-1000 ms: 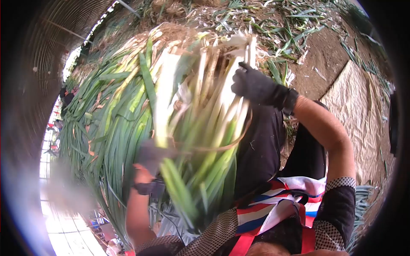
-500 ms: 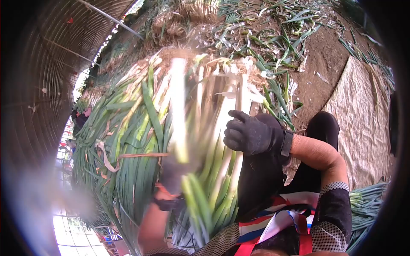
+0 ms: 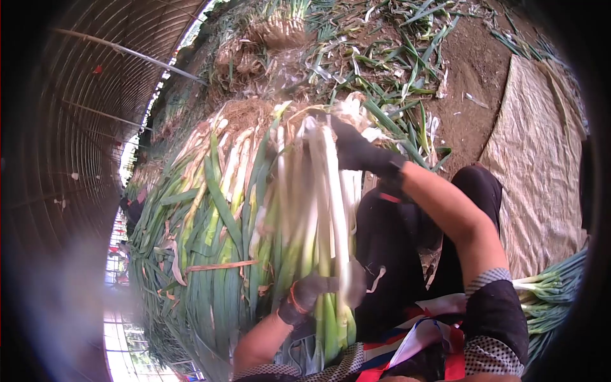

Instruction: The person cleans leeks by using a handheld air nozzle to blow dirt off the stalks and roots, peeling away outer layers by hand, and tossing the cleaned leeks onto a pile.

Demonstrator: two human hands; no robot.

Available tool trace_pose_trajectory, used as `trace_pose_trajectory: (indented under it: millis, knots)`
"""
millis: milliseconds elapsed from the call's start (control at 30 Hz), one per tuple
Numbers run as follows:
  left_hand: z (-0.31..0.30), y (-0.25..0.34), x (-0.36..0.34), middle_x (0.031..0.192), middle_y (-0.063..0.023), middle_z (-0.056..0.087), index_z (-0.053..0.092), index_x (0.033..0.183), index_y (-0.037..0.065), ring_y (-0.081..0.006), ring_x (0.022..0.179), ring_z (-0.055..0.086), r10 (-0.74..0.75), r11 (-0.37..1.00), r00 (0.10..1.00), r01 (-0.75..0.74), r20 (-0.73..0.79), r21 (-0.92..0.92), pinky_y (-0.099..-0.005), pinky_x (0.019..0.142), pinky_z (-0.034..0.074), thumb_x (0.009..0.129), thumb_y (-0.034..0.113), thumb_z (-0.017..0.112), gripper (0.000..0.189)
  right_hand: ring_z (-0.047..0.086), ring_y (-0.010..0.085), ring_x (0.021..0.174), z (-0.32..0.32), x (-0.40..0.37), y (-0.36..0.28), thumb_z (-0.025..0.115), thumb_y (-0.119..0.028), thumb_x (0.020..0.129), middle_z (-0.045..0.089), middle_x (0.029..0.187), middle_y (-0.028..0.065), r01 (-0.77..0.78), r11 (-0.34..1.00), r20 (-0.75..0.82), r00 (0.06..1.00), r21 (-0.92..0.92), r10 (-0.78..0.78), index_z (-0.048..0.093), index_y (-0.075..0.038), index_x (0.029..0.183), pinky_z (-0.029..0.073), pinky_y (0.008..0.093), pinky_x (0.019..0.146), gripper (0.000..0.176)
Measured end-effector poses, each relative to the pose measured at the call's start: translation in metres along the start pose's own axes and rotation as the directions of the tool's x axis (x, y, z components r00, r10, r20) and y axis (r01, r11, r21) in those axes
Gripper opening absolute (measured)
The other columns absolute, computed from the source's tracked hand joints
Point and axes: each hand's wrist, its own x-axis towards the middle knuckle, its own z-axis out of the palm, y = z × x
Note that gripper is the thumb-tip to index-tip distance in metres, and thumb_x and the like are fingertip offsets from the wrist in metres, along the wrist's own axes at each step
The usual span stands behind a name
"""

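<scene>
Long green onions with white stems (image 3: 336, 197) lie across my lap, root ends pointing away from me. My left hand (image 3: 310, 291), in a dark glove with an orange band at the wrist, is closed around several of them where white turns to green. At their root ends is my right hand (image 3: 356, 145), also dark-gloved, with its fingers curled around the stem tops; motion blur softens the fingertips. To the left spreads a large pile of green onions (image 3: 210, 254), roots away and leaves toward me.
Bundled onions with brown roots (image 3: 280, 32) stand at the back. Trimmed leaves (image 3: 407, 70) litter the soil (image 3: 471, 121). A beige woven sheet (image 3: 534, 172) covers the ground at right, with more green onions (image 3: 554, 293) near its lower end. A ribbed tunnel wall (image 3: 83, 127) rises at left.
My right hand has moved up and away from me to the root ends, its fingers now around the stem tops. My left hand has shifted right and toward me with the onions.
</scene>
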Motion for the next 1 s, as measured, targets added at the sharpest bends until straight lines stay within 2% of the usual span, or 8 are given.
trace_pose_trajectory:
  millis: [100,200,300,433,600,667,833,1000]
  knots:
    - [-0.02,-0.005,-0.014,0.078,-0.0159,0.058,0.051,0.108,-0.004,-0.0242,0.069,0.058,0.036,0.98,0.996,-0.051,0.076,0.195,-0.0373,0.063,0.049,0.079,0.016,0.067,0.04,0.061,0.029,0.092,0.047,0.019,0.052,0.068,-0.017,0.073,0.064,0.097,0.0141,-0.179,0.978,-0.19,0.962,0.11,0.197,0.062,-0.009,0.11,0.048,0.0366,0.081,0.039]
    - [0.008,-0.013,-0.09,0.08,-0.0154,0.06,0.053,0.107,-0.005,-0.0248,0.067,0.061,0.132,0.982,0.875,-0.052,-0.466,0.181,-0.0349,0.058,0.051,0.078,0.013,0.066,0.037,0.062,0.0328,0.093,0.029,0.033,0.0,0.058,-0.012,0.071,0.065,0.095,0.0142,-0.226,0.806,0.055,0.951,-0.547,0.305,0.066,-0.014,0.099,0.048,0.0423,0.078,0.029]
    - [0.032,-0.037,-0.169,0.083,-0.0159,0.061,0.052,0.11,-0.005,-0.0248,0.069,0.061,0.13,0.981,0.651,0.024,-0.748,0.191,-0.0341,0.059,0.051,0.077,0.012,0.065,0.039,0.063,0.0355,0.085,0.028,0.054,0.008,0.067,-0.018,0.061,0.066,0.087,0.0189,-0.547,0.74,-0.065,0.818,-0.391,0.571,0.069,-0.008,0.089,0.05,0.0427,0.075,0.029]
    - [0.039,-0.114,-0.25,0.083,-0.0156,0.061,0.053,0.111,-0.005,-0.0249,0.069,0.062,0.166,0.984,0.525,-0.038,-0.835,0.172,-0.0347,0.059,0.051,0.077,0.012,0.065,0.04,0.062,0.037,0.088,0.047,0.051,0.003,0.07,-0.02,0.061,0.065,0.088,0.019,-0.241,0.727,0.148,0.892,-0.643,0.427,0.065,-0.006,0.088,0.05,0.0436,0.075,0.03]
    - [0.026,-0.148,-0.268,0.084,-0.0152,0.061,0.053,0.113,-0.004,-0.0251,0.07,0.062,0.258,0.966,0.623,-0.147,-0.739,0.213,-0.0353,0.06,0.052,0.077,0.012,0.064,0.041,0.053,0.041,0.104,0.021,0.043,-0.066,0.079,-0.022,0.06,0.048,0.12,0.0261,-0.155,0.808,0.306,0.872,-0.569,0.383,0.035,0.003,0.127,0.046,0.045,0.085,0.083]
    - [0.022,-0.123,-0.249,0.09,-0.0131,0.063,0.053,0.117,-0.002,-0.0233,0.078,0.062,0.167,0.985,0.675,-0.086,-0.719,0.148,-0.0319,0.067,0.052,0.078,0.021,0.067,0.048,0.039,0.0399,0.123,0.012,0.011,-0.141,0.08,-0.02,0.056,0.035,0.136,0.0247,0.232,0.728,0.321,0.947,-0.645,-0.018,0.023,0.002,0.14,0.039,0.0467,0.097,0.104]
    - [0.048,-0.047,-0.143,0.094,-0.0115,0.063,0.053,0.12,-0.002,-0.0204,0.083,0.061,0.197,0.737,0.91,0.108,-0.365,0.667,-0.0288,0.073,0.05,0.077,0.028,0.069,0.055,0.042,0.0278,0.126,0.013,-0.074,-0.29,0.048,-0.016,0.08,0.047,0.129,0.013,0.872,0.41,0.696,0.468,-0.266,-0.545,0.044,-0.005,0.127,0.024,0.0516,0.11,0.048]
    - [0.076,0.031,-0.065,0.111,-0.0088,0.062,0.054,0.121,-0.001,-0.0139,0.093,0.058,0.184,0.52,0.983,-0.075,-0.025,0.851,-0.0248,0.083,0.046,0.085,0.024,0.062,0.044,0.054,0.0281,0.077,-0.142,-0.111,-0.253,0.06,-0.026,0.069,0.051,0.079,0.0083,0.553,0.554,0.542,0.815,-0.622,-0.205,0.054,-0.007,0.085,0.042,0.0403,0.068,0.026]
